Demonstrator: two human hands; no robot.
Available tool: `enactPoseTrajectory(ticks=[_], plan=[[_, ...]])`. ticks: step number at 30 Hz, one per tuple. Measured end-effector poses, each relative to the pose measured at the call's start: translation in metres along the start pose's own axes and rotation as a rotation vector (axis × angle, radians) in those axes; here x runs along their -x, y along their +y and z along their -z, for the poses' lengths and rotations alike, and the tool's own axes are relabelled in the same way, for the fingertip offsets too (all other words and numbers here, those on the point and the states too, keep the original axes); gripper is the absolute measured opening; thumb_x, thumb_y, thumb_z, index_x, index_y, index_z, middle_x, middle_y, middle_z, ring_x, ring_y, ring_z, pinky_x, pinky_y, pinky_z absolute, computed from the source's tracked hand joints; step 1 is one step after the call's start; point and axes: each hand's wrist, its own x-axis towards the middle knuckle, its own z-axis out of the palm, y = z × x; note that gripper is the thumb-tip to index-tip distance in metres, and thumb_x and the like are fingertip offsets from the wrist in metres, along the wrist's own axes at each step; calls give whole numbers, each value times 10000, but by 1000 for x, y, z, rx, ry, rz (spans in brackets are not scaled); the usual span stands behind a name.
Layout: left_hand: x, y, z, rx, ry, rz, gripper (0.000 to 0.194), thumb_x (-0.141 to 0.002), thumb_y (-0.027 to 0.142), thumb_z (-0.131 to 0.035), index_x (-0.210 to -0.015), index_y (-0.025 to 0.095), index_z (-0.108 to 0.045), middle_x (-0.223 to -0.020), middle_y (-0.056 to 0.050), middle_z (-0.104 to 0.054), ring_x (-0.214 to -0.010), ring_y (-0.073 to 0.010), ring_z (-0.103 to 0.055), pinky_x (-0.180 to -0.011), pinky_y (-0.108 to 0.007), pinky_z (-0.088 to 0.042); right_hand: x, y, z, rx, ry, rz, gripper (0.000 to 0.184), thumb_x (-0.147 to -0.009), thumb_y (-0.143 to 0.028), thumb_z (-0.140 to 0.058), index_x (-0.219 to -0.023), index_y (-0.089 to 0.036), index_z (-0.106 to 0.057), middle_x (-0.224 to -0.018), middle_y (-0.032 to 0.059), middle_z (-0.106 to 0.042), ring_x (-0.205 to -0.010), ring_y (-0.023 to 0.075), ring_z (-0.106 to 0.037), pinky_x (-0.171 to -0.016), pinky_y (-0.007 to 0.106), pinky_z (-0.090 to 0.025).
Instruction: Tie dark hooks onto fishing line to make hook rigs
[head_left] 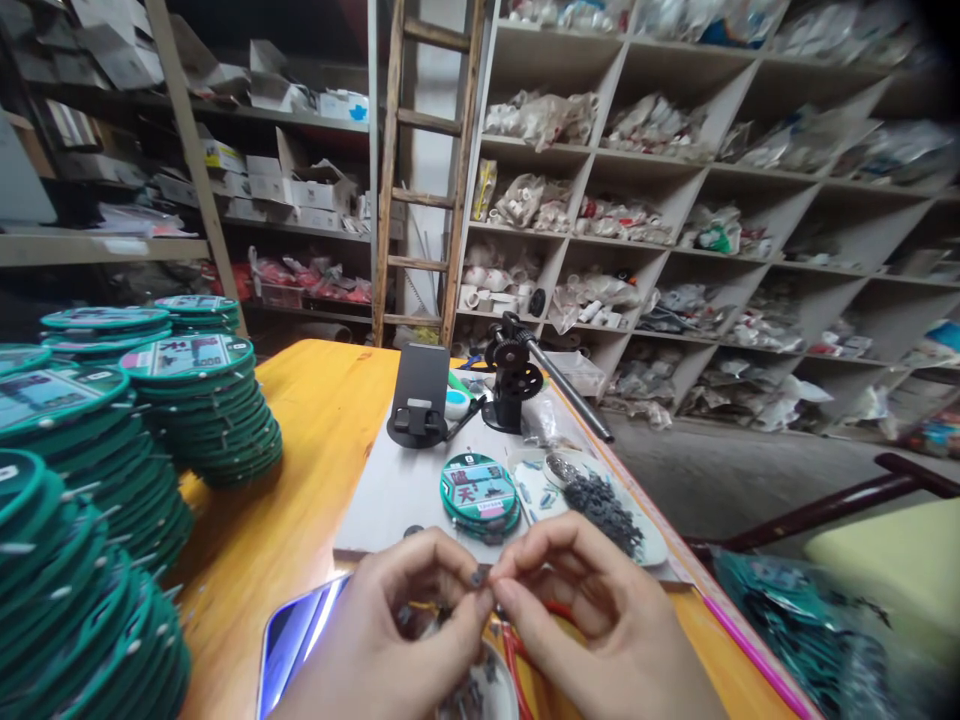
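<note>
Above the desk (315, 400), your left hand (416, 610) pinches a small dark part (477, 578); your right hand (589, 615) meets it, its grip unclear. Beyond, green discs (480, 490) lie toward the white board's (371, 510) near edge, left of a tray (655, 545).

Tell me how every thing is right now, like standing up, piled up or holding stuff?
Left hand: pinching small dark piece
Right hand: fingertips pinched
Green discs: stacked, some beside
Black stand: upright, bare
White tray: holding dark pieces
Wooden ladder: upright
</note>
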Motion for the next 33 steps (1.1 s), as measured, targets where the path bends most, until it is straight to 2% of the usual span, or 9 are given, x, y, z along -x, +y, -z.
enactPoseTrajectory(ticks=[2, 4, 8, 12, 18, 24, 26, 29, 33], plan=[[-1, 2, 3, -32, 37, -36, 228, -754, 368, -717, -709, 175, -605, -619, 39, -566, -599, -103, -485, -561, -209, -376, -2, -2, 5, 38, -56, 8, 92, -825, -268, -658, -789, -223, -586, -799, -5, -655, -735, 160, -656, -689, 249, -532], [-3, 4, 8, -79, 67, -93, 230, -796, 386, -671, -723, 179, -604, -631, 39, -566, -589, -99, -476, -548, -198, -376, -4, -4, 11, 229, -175, 62, 61, -865, -223, -601, -806, -218, -615, -832, 9, -633, -727, 163, -619, -665, 267, -512], [-6, 6, 12, -49, 94, -132, 239, -778, 385, -681, -720, 174, -585, -647, 47, -540, -582, -89, -463, -539, -177, -386, -3, -2, 12, 681, -497, 180, 215, -664, 12, -739, -677, -202, -715, -776, 15, -666, -840, 208, -609, -731, 293, -473], [-5, 4, 11, -32, 71, -128, 236, -782, 378, -679, -719, 176, -575, -623, 47, -534, -569, -90, -466, -522, -175, -385, 0, 8, 7, 792, -626, 232, 247, -636, 18, -762, -658, -228, -767, -713, 9, -736, -796, 230, -599, -708, 314, -478], [-4, -1, 9, -58, 50, -125, 176, -788, 334, -679, -739, 189, -591, -623, 50, -550, -568, -93, -457, -507, -181, -368, 4, 17, 5, 738, -601, 290, 247, -709, -22, -695, -692, -258, -766, -737, 6, -742, -794, 224, -616, -718, 305, -493], [-2, 0, 9, -22, 9, -112, 160, -809, 317, -657, -747, 186, -588, -650, 56, -555, -579, -87, -465, -533, -186, -372, 6, 14, 4, 702, -586, 290, 262, -738, -10, -589, -865, -210, -701, -956, 60, -692, -941, 254, -616, -854, 335, -494], [-1, 2, 9, 2, -11, -96, 156, -806, 315, -662, -768, 181, -593, -682, 45, -579, -620, -99, -501, -584, -196, -404, 5, 10, 5, 653, -535, 263, 202, -798, -54, -557, -898, -201, -653, -978, 67, -657, -937, 245, -613, -849, 333, -494], [-2, 5, 10, -29, -5, -112, 161, -813, 323, -656, -773, 175, -608, -690, 33, -585, -648, -111, -507, -613, -209, -412, 2, 4, 8, 532, -392, 161, 142, -915, -137, -464, -845, -204, -568, -844, 27, -597, -779, 187, -587, -721, 291, -488], [-4, 2, 11, -110, 14, -128, 178, -828, 348, -636, -771, 181, -616, -648, 37, -557, -601, -104, -465, -554, -208, -374, -4, 0, 12, 171, -231, -17, 134, -966, -284, -494, -884, -222, -580, -801, -18, -582, -725, 138, -570, -642, 225, -481]])
